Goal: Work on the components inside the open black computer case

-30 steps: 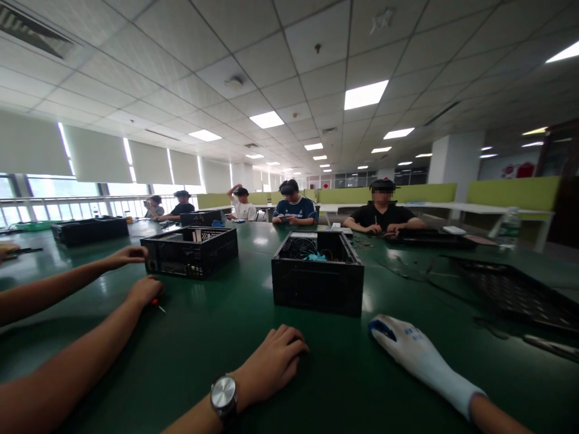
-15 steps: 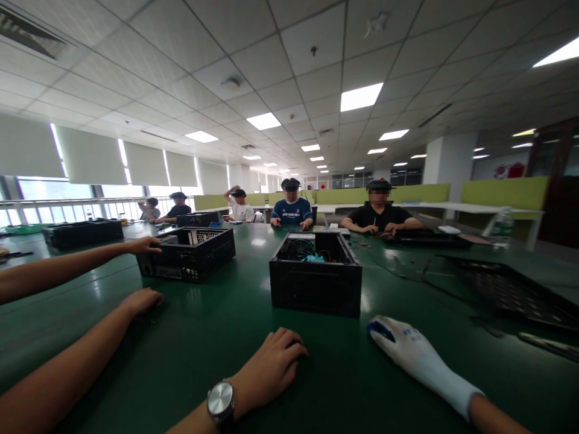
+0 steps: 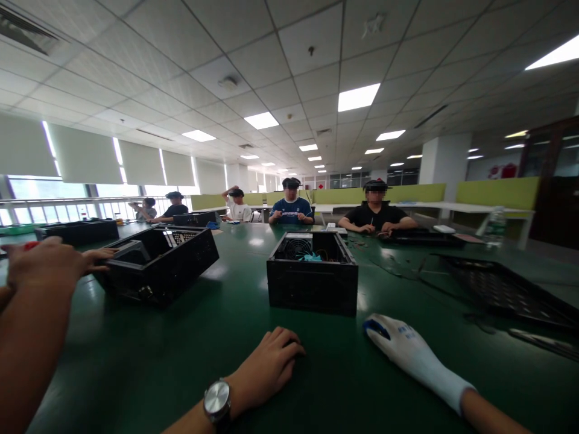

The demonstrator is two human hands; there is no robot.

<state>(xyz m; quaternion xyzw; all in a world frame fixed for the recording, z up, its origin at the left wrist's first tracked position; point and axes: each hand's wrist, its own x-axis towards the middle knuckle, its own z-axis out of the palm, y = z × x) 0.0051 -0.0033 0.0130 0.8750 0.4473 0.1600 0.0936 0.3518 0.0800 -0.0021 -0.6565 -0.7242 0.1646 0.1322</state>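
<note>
My left hand (image 3: 269, 364), with a silver watch (image 3: 217, 399) on the wrist, rests on the green table (image 3: 190, 349) with its fingers curled under and nothing visible in them. My right hand (image 3: 400, 346), in a white glove with blue fingertips, lies flat and open on the table. An open black computer case (image 3: 312, 283) with a fan inside stands just beyond both hands, touching neither.
At the left a co-worker's hands (image 3: 49, 265) hold a second black case (image 3: 158, 268), tilted. A black perforated panel (image 3: 506, 292) lies at right, a water bottle (image 3: 495, 226) behind it. Several people sit at the far side.
The co-worker at left has pulled the second case nearer and tipped it, one arm rising close to the camera. My own hands have stayed where they were.
</note>
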